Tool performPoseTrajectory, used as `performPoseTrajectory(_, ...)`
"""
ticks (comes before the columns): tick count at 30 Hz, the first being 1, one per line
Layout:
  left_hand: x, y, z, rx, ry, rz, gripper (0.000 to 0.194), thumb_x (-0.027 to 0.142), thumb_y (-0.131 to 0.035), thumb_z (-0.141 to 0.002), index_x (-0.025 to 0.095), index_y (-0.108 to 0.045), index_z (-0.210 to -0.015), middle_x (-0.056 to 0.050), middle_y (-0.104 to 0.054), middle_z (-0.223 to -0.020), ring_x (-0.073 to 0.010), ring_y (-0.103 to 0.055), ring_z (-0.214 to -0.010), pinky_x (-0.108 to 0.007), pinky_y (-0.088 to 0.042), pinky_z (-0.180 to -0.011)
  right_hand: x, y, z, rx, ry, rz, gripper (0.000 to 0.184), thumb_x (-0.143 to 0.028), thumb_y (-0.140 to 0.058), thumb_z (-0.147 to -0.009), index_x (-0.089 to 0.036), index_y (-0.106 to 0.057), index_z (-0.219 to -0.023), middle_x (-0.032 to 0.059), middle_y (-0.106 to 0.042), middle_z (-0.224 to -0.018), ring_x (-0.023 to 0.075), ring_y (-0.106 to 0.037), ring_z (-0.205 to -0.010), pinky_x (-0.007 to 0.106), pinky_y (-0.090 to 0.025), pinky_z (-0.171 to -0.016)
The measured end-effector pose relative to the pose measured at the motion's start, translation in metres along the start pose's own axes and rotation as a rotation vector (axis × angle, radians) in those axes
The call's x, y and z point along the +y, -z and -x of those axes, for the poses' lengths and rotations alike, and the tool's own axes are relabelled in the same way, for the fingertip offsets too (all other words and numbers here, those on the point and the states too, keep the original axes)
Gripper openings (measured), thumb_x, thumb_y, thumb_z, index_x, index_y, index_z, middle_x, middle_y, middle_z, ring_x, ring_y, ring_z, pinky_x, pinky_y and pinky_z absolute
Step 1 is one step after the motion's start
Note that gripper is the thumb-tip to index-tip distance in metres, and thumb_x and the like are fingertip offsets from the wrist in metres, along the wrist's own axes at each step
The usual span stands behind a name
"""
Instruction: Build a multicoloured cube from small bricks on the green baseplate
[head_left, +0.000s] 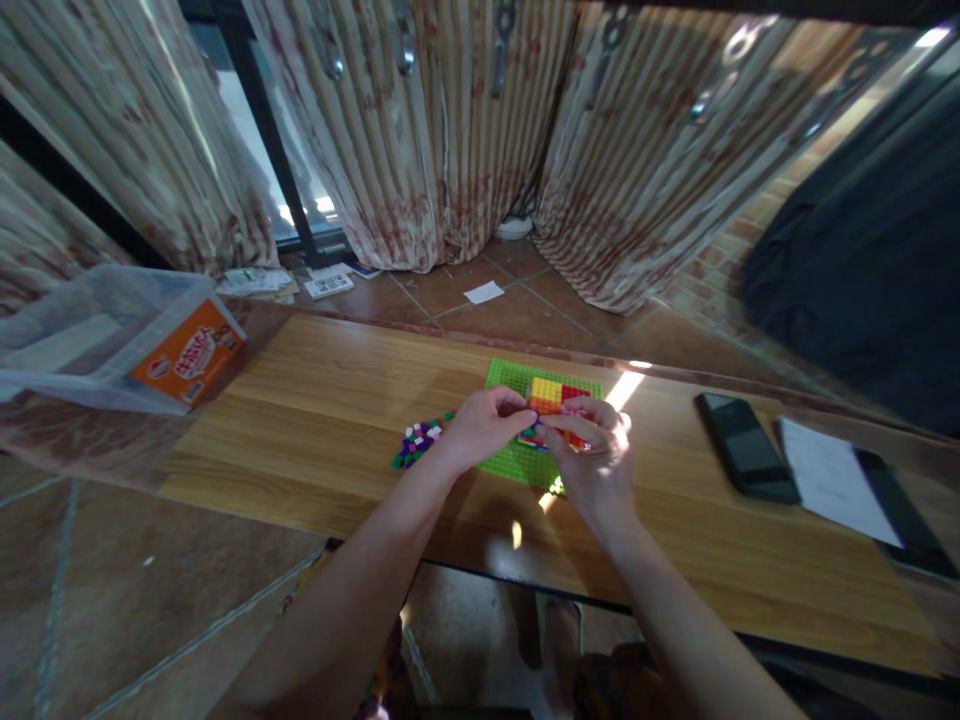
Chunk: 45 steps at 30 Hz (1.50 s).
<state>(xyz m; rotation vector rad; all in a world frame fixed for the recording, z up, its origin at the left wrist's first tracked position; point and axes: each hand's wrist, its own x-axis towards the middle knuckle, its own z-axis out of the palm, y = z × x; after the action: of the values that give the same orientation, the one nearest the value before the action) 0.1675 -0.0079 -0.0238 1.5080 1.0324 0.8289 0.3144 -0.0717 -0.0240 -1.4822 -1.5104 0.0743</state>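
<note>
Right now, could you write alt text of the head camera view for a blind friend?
A person's left hand and right hand are close together over colorful bricks on a green studded baseplate. Loose pieces lie to the left on the wooden table, a phone to the right.

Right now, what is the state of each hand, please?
Left hand: partly closed, at the small purple and green plastic pieces; its grip cannot be told.
Right hand: partly closed, at the same pieces; its grip is also unclear.
</note>
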Motion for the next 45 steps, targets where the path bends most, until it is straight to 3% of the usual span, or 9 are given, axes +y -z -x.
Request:
performPoseTrajectory(9,0.000,-0.010,-0.004,0.086,0.048,-0.031,0.023,0.028,-0.070,-0.066,0.013,-0.063,-0.083,-0.003,-0.065,-0.074,-0.0115,-0.057,-0.065,-0.023,-0.045,-0.059,0.000,0.000,-0.001,-0.002,-0.019,0.024,0.005,-0.027,-0.069,-0.074,-0.025,-0.069,-0.069,0.0035,-0.060,-0.096,0.0213,-0.049,-0.098,0.042,-0.047,-0.085)
performPoseTrajectory(17,0.005,-0.017,0.000,0.187,-0.003,-0.085,0.017,0.021,-0.066,-0.068,0.013,-0.062,-0.082,-0.004,-0.065,-0.073,-0.0127,-0.059,-0.067,-0.024,-0.046,-0.061,0.000,0.001,-0.001,-0.024,-0.011,0.045,0.005,-0.027,-0.067,-0.074,-0.025,-0.070,-0.070,0.0033,-0.061,-0.096,0.0212,-0.051,-0.097,0.041,-0.046,-0.086)
performPoseTrajectory(21,0.003,-0.017,0.002,0.186,-0.012,-0.036,0.020,0.024,-0.069,-0.067,0.013,-0.062,-0.082,-0.004,-0.066,-0.075,-0.0128,-0.060,-0.068,-0.025,-0.047,-0.064,-0.005,0.004,-0.002,0.004,-0.076,-0.009,0.009,-0.029,-0.067,-0.075,-0.023,-0.069,-0.070,0.0035,-0.062,-0.094,0.0195,-0.056,-0.093,0.040,-0.048,-0.086)
performPoseTrajectory(26,0.006,-0.004,0.004,0.174,0.034,0.126,0.025,0.035,-0.067,-0.072,0.013,-0.063,-0.083,-0.003,-0.064,-0.072,-0.0101,-0.057,-0.064,-0.023,-0.045,-0.061,-0.015,0.013,-0.005,0.105,-0.084,-0.098,0.010,-0.030,-0.064,-0.079,-0.021,-0.068,-0.076,0.0026,-0.065,-0.087,0.0170,-0.061,-0.085,0.036,-0.050,-0.080)
performPoseTrajectory(29,0.011,0.016,0.004,0.250,0.050,0.227,0.024,0.038,-0.061,-0.078,0.014,-0.062,-0.078,0.000,-0.060,-0.065,-0.0079,-0.054,-0.058,-0.021,-0.044,-0.058,-0.023,0.017,-0.003,0.105,-0.066,-0.090,0.011,-0.031,-0.062,-0.081,-0.022,-0.067,-0.078,0.0009,-0.066,-0.080,0.0152,-0.061,-0.075,0.032,-0.050,-0.072)
performPoseTrajectory(32,0.012,0.039,0.003,0.392,0.031,0.238,0.022,0.036,-0.062,-0.077,0.015,-0.060,-0.073,0.002,-0.058,-0.061,-0.0068,-0.053,-0.056,-0.019,-0.043,-0.058,-0.031,0.016,0.003,-0.003,-0.039,-0.128,0.011,-0.029,-0.059,-0.084,-0.022,-0.066,-0.079,0.0009,-0.066,-0.080,0.0142,-0.060,-0.072,0.030,-0.050,-0.067)
performPoseTrajectory(36,0.011,0.064,0.004,0.512,0.010,0.240,0.019,0.033,-0.061,-0.078,0.015,-0.059,-0.071,0.003,-0.057,-0.059,-0.0057,-0.051,-0.054,-0.018,-0.041,-0.056,-0.039,0.004,0.019,-0.246,0.075,-0.141,0.012,-0.026,-0.055,-0.086,-0.022,-0.067,-0.084,0.0025,-0.066,-0.086,0.0150,-0.063,-0.077,0.029,-0.052,-0.070)
performPoseTrajectory(41,0.012,0.078,0.009,0.540,-0.002,0.268,0.015,0.026,-0.059,-0.080,0.014,-0.059,-0.072,0.003,-0.055,-0.058,-0.0051,-0.050,-0.053,-0.017,-0.042,-0.055,-0.044,-0.024,0.039,-0.466,0.210,-0.039,0.018,-0.025,-0.051,-0.089,-0.023,-0.068,-0.094,0.0050,-0.067,-0.093,0.0168,-0.063,-0.085,0.030,-0.052,-0.077)
performPoseTrajectory(45,0.012,0.081,0.012,0.538,-0.019,0.274,0.013,0.024,-0.059,-0.079,0.014,-0.059,-0.072,0.003,-0.056,-0.060,-0.0048,-0.051,-0.054,-0.017,-0.042,-0.057,-0.047,-0.043,0.044,-0.529,0.252,-0.043,0.021,-0.026,-0.050,-0.090,-0.023,-0.070,-0.095,0.0061,-0.066,-0.097,0.0182,-0.061,-0.090,0.032,-0.051,-0.081)
